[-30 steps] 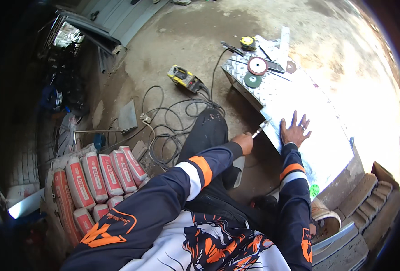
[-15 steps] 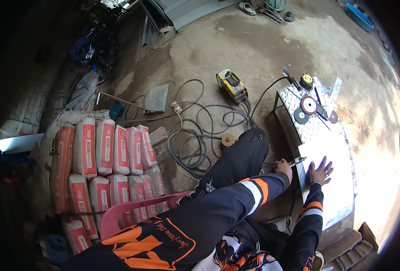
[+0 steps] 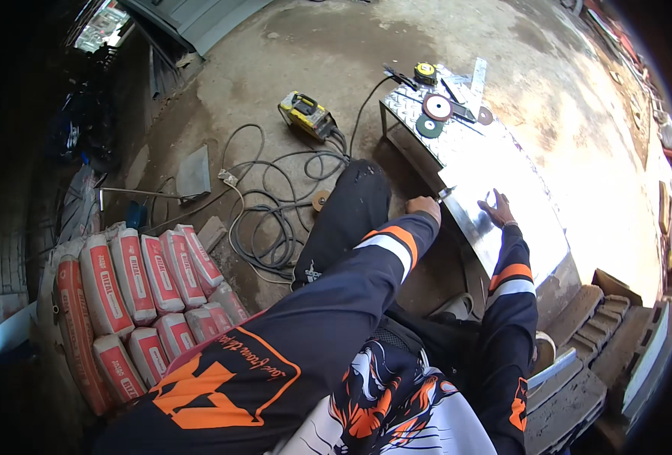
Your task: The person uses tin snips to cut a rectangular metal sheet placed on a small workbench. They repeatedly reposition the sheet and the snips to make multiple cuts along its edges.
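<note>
My left hand (image 3: 425,206) is closed around a small metal hand tool (image 3: 447,192), at the near left edge of a shiny metal sheet (image 3: 469,221). Only the tool's tip shows; its kind is hidden by the fist. On the sheet rests my right hand (image 3: 497,209), fingers spread, with nothing in it. Glare washes out much of the sheet, which lies on a low bench topped with patterned tread plate (image 3: 406,103). Farther along the bench are a reddish-brown grinding disc (image 3: 437,108), a green disc (image 3: 428,127), a yellow tape measure (image 3: 425,73) and a metal square (image 3: 478,76).
A yellow welding machine (image 3: 307,117) stands on the floor, its looped black cables (image 3: 275,220) spread beside my knee. Red-and-white sacks (image 3: 112,284) are stacked at the left. Grey blocks (image 3: 571,406) lie at the lower right, close to my right arm.
The whole view has shifted, so the bench and both hands appear farther left and higher. My left fist now covers more of the tool. The right hand still lies on the sheet.
</note>
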`<state>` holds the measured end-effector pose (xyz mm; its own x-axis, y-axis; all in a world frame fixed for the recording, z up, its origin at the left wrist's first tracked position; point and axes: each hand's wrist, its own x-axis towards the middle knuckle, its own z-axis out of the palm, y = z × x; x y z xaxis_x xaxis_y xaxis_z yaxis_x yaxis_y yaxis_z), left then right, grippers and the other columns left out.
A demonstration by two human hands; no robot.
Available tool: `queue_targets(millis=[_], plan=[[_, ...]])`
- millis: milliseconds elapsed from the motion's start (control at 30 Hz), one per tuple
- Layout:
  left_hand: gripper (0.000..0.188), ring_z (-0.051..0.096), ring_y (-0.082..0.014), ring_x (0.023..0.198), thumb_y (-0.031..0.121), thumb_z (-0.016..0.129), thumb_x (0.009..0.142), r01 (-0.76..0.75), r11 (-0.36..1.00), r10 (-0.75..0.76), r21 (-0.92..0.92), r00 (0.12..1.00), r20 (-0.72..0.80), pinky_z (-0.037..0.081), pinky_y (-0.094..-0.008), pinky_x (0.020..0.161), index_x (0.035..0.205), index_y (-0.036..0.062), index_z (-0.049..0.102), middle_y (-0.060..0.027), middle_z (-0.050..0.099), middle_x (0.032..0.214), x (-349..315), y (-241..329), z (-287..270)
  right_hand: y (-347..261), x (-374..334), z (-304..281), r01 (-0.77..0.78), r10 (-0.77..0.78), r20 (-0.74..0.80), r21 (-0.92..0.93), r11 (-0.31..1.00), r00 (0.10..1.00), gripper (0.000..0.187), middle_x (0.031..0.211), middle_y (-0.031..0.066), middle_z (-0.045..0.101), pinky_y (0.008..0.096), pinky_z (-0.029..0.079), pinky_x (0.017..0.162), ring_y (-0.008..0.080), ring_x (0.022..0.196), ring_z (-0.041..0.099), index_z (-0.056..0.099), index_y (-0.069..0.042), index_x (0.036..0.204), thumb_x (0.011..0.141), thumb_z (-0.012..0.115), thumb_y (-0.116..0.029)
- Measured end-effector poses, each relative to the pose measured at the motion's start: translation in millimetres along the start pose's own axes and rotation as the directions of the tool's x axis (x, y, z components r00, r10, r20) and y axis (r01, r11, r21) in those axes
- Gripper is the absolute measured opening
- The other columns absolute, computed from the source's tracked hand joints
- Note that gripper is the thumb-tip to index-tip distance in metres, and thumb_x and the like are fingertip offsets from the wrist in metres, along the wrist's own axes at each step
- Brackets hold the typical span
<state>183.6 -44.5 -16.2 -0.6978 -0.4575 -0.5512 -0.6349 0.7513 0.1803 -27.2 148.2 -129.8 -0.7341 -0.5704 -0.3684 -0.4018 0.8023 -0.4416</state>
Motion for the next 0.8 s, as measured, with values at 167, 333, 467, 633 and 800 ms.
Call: queue_targets(millis=[167,333,467,633,800], plan=[[0.030,0.065,-0.0266,0.110,0.022,0.049,0.096,0.022,0.997,-0.026,0.076,0.998,0.055,0.055,-0.0391,0.089,0.116,0.0142,0.070,-0.0081,0.068,0.118,1.4,-23.7,-7.7,-97.3,-112.5,2.5,0.108,-0.068,-0.154,0.268,0.957,0.986,0.084,0.138,0.0311,0.045,0.0459,0.037,0.108,0.0415,0.131,0.043,0.043,-0.001,0.140,0.081,0.065,-0.057],[0.030,0.064,-0.0270,0.113,0.022,0.054,0.094,0.019,0.996,-0.023,0.093,0.998,0.050,0.053,-0.0391,0.092,0.118,0.0143,0.069,-0.0088,0.066,0.121,7.3,-18.6,-11.2,-131.9,-210.5,33.2,0.051,-0.069,0.026,0.422,0.905,0.997,0.074,0.127,0.0260,0.057,0.0432,0.043,0.101,0.0384,0.118,0.055,0.050,-0.004,0.136,0.083,0.065,-0.055],[0.038,0.061,-0.0289,0.117,0.023,0.066,0.084,0.017,0.990,-0.030,0.137,0.995,0.095,0.050,-0.0398,0.097,0.121,0.0130,0.067,-0.0101,0.064,0.125,1.9,-22.4,-16.6,-156.1,-236.4,45.0,0.001,-0.040,0.051,0.600,0.800,0.998,0.072,0.121,0.0241,0.062,0.0407,0.047,0.097,0.0348,0.113,0.061,0.051,-0.004,0.135,0.085,0.064,-0.054],[0.035,0.062,-0.0284,0.115,0.020,0.068,0.083,-0.054,0.972,0.048,0.228,0.998,0.032,0.051,-0.0398,0.094,0.118,0.0122,0.069,-0.0121,0.065,0.123,-10.3,-19.6,-16.6,-139.1,-206.4,79.8,-0.007,-0.017,0.036,0.573,0.819,0.999,0.074,0.115,0.0253,0.064,0.0392,0.047,0.096,0.0349,0.110,0.063,0.053,0.001,0.132,0.084,0.062,-0.055],[0.036,0.066,-0.0300,0.108,0.030,0.069,0.085,-0.085,0.949,0.053,0.303,0.992,0.110,0.053,-0.0415,0.090,0.112,0.0063,0.069,-0.0162,0.068,0.113,-3.1,-38.5,-16.4,-158.0,-174.6,99.4,-0.023,0.021,0.011,0.704,0.710,1.000,0.089,0.124,0.0283,0.059,0.0389,0.043,0.101,0.0347,0.119,0.057,0.043,0.009,0.137,0.085,0.057,-0.063]])
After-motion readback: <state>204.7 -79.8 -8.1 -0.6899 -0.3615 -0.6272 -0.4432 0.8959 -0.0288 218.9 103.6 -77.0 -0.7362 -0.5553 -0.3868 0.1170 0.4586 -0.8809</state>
